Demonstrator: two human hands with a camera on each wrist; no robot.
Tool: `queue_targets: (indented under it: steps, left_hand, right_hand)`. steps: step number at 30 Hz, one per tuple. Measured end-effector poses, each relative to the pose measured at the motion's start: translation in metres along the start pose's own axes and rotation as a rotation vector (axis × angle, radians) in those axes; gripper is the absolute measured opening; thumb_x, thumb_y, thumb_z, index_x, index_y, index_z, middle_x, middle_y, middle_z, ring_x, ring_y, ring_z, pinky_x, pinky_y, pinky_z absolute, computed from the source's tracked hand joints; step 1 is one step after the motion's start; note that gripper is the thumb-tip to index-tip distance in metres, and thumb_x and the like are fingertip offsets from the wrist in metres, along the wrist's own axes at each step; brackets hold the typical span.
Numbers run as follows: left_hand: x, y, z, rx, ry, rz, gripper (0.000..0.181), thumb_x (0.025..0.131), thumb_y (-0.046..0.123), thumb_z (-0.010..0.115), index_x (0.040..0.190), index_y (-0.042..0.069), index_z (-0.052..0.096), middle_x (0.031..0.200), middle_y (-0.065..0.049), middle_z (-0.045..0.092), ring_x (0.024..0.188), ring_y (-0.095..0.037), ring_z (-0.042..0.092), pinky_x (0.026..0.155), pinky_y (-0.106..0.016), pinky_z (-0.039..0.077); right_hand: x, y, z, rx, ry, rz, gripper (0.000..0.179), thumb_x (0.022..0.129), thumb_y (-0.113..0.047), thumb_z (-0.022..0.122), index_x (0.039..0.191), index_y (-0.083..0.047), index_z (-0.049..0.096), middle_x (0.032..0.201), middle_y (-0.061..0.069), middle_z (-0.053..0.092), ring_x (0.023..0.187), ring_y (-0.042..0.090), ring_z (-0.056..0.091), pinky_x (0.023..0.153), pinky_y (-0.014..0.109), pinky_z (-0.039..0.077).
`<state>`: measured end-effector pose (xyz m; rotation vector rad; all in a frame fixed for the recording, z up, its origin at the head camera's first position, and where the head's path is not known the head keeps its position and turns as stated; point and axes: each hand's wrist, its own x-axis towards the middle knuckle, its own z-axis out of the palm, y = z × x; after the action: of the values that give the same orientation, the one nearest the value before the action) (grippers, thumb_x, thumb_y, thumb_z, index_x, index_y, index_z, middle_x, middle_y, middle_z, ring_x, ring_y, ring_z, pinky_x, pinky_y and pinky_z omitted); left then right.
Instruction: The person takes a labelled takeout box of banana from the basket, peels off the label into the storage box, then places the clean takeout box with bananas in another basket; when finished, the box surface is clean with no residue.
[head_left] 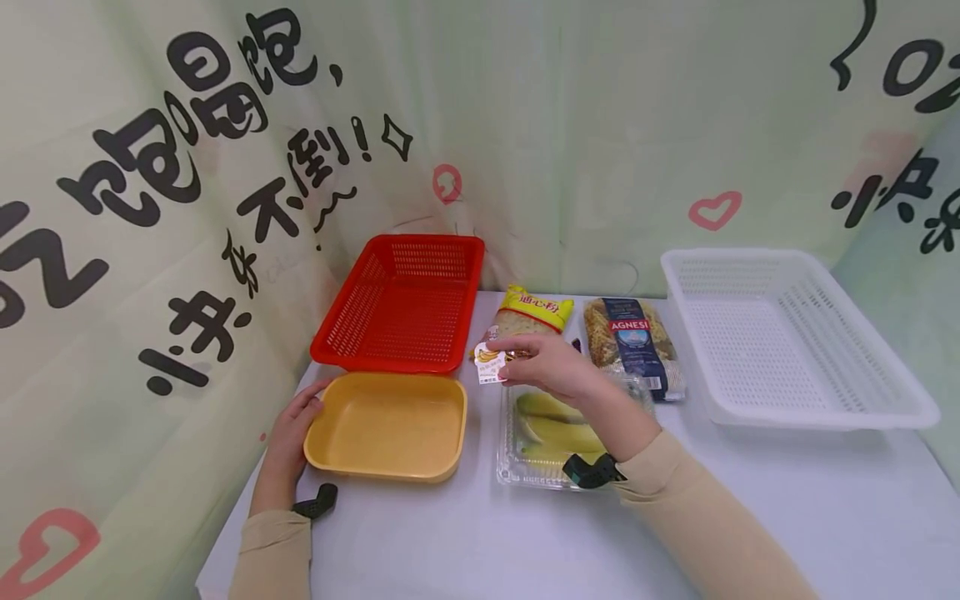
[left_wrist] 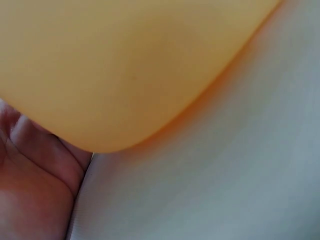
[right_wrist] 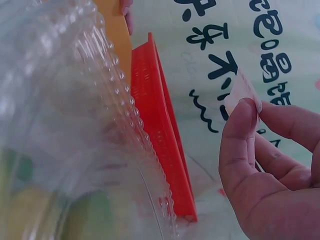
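- A small white paper card with a banana print [head_left: 490,367] was pinched between thumb and fingertips of the right hand [head_left: 557,367]; it was held up near the yellow-topped clear bag of pasta [head_left: 551,310].
- Because only a small part of the thin card was covered by this grip, it could be bent, twisted or dropped if the pinch were loosened.
- Below the right forearm, a clear ridged plastic box [head_left: 505,473] of yellow-green bananas [head_left: 562,435] was seen on the white-covered desk [head_left: 405,542]. It could be knocked or dragged if the wrist, with its black strapped-on device [head_left: 591,472], were lowered carelessly.
- The left side of a shallow yellow plastic basin [head_left: 382,425] was touched by the left hand [head_left: 287,435]; whether its rim was clasped cannot be told.
- By a sideways push there, the basin could be slid towards the box, or, if pushed away, against the red perforated plastic basket [head_left: 412,312] just behind.
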<state>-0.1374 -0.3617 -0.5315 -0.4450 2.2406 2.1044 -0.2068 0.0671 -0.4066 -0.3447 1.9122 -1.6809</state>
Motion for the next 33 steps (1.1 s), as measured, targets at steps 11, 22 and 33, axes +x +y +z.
queue_targets:
  steps: [11,22,33]
  left_hand:
    - [-0.001,0.003,0.001,0.011,-0.007,-0.004,0.046,0.104,0.026,0.048,0.148,0.016,0.045,0.097,0.007,0.052,0.087,-0.009,0.053,0.074,-0.015,0.051]
    - [0.002,0.000,0.002,0.017,0.006,-0.009,0.045,0.104,0.028,0.048,0.148,0.019,0.045,0.099,0.007,0.051,0.089,-0.008,0.053,0.075,-0.014,0.051]
    - [0.001,0.001,0.001,0.053,0.017,-0.037,0.045,0.104,0.030,0.048,0.148,0.023,0.045,0.102,0.006,0.051,0.091,-0.010,0.052,0.075,-0.014,0.051]
  right_hand:
    - [0.025,0.002,0.038,0.006,0.015,0.074,0.037,0.088,-0.009,0.072,0.124,-0.018,0.069,0.131,0.009,0.057,0.100,0.024,0.067,0.095,0.038,0.056]
    - [0.046,0.006,0.082,0.130,-0.047,0.060,0.038,0.086,-0.002,0.072,0.124,-0.006,0.067,0.111,0.012,0.061,0.089,0.019,0.067,0.087,0.034,0.059]
    - [0.064,-0.001,0.113,0.108,-0.037,0.126,0.034,0.085,-0.008,0.075,0.118,-0.009,0.072,0.113,0.011,0.067,0.093,0.025,0.071,0.096,0.043,0.055]
